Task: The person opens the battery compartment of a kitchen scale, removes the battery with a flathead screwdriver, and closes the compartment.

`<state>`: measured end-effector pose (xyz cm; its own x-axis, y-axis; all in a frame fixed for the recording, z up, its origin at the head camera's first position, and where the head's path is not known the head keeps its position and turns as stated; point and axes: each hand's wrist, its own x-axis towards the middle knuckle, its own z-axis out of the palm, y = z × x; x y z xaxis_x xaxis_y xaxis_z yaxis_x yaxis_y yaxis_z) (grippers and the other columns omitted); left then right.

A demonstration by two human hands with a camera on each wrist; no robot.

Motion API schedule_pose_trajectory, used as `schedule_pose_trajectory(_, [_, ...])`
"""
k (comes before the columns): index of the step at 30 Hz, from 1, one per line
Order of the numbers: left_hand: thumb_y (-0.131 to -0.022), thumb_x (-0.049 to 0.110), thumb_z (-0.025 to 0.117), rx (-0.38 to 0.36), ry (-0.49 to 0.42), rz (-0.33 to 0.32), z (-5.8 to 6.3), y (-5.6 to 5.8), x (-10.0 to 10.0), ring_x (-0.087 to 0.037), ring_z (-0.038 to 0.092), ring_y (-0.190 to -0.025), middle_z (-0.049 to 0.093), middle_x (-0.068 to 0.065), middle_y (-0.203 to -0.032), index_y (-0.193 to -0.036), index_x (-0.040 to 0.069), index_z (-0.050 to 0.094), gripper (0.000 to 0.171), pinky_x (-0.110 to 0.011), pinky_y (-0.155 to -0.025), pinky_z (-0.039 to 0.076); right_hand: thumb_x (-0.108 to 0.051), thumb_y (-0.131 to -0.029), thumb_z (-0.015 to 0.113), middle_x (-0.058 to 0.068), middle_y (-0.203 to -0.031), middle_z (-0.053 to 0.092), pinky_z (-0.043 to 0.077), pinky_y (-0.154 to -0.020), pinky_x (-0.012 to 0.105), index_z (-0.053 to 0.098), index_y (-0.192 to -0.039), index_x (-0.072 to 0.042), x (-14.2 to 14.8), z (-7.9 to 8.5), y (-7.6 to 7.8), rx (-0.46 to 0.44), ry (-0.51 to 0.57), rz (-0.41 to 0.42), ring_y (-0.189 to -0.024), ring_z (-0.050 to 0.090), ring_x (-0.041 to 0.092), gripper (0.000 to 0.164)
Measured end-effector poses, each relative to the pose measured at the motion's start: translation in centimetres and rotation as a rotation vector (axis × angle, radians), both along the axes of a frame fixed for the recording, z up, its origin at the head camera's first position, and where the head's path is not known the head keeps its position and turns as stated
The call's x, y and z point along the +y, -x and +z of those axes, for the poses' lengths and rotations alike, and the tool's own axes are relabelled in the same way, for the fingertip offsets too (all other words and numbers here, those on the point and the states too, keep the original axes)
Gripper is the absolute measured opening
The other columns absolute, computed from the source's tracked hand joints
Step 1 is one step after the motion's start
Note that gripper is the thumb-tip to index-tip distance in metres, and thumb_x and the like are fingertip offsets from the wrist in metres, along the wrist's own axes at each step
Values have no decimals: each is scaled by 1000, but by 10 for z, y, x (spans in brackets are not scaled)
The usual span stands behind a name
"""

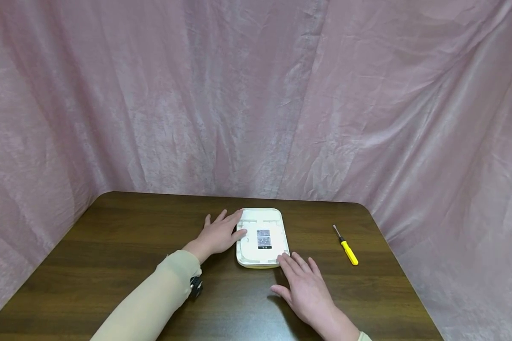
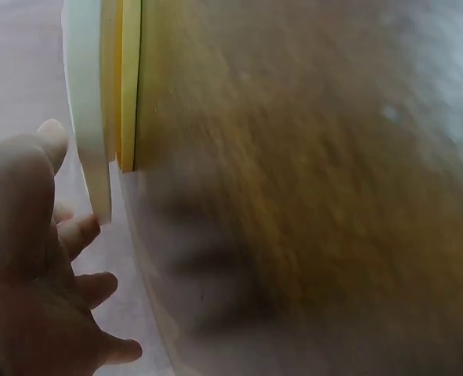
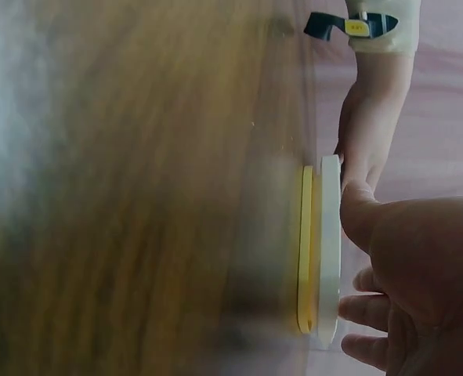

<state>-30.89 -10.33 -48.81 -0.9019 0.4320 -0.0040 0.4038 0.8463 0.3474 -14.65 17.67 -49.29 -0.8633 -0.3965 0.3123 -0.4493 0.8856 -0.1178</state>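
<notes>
A flat white plastic device [image 1: 251, 253] with rounded corners lies on the wooden table. Its upward face carries a printed label [image 1: 264, 234], and a yellow layer [image 2: 129, 86] shows beneath the white shell in both wrist views. My left hand [image 1: 216, 235] is spread along the device's far left side, thumb and forefinger at its edge. At the near right corner, the fingertips of my right hand [image 1: 306, 289] touch the rim, with the fingers straight and the thumb held out to the side.
To the right lies a screwdriver [image 1: 349, 252] with a yellow handle, its tip toward the back. Pink curtains [image 1: 222, 104] hang behind the brown table [image 1: 145, 227]. A black strap fitting [image 1: 196, 287] sits at my left wrist.
</notes>
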Motion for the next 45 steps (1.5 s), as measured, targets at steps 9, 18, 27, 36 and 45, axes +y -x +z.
schedule_pose_trajectory(9, [-113,61,52,12,63,10,0,-9,-5,-43,22,-166,28,2,-181,-178,22,24,81,-82,-124,9,-46,-101,79,13,-155,65,39,-118,70,63,-153,-5,7,3,10,-8,20,-35,-146,56,42,68])
schedule_pose_trajectory(18, [-113,60,53,66,120,16,4,-25,-4,-44,30,-164,36,-2,-178,-177,20,29,80,-82,-123,13,-44,-100,82,15,-155,64,40,-117,71,60,-155,-4,16,5,23,-42,46,-69,-145,57,43,72])
schedule_pose_trajectory(27, [-112,60,56,99,148,24,4,-47,-8,-44,36,-160,46,-5,-173,-175,19,34,78,-82,-123,15,-44,-103,79,19,-155,63,39,-118,72,58,-157,-1,22,8,39,-110,60,-90,-144,57,46,72])
schedule_pose_trajectory(36, [-110,60,59,120,151,29,4,-62,-12,-44,40,-158,50,-5,-170,-174,18,37,79,-82,-123,15,-44,-106,75,21,-154,63,40,-117,70,56,-158,0,25,12,55,-162,45,-93,-143,57,47,70])
schedule_pose_trajectory(45, [-110,62,58,140,160,18,3,-77,-13,-44,43,-156,54,-5,-167,-173,17,40,79,-81,-122,17,-40,-108,73,22,-154,63,40,-118,68,55,-158,1,29,18,70,-230,30,-106,-143,57,48,67])
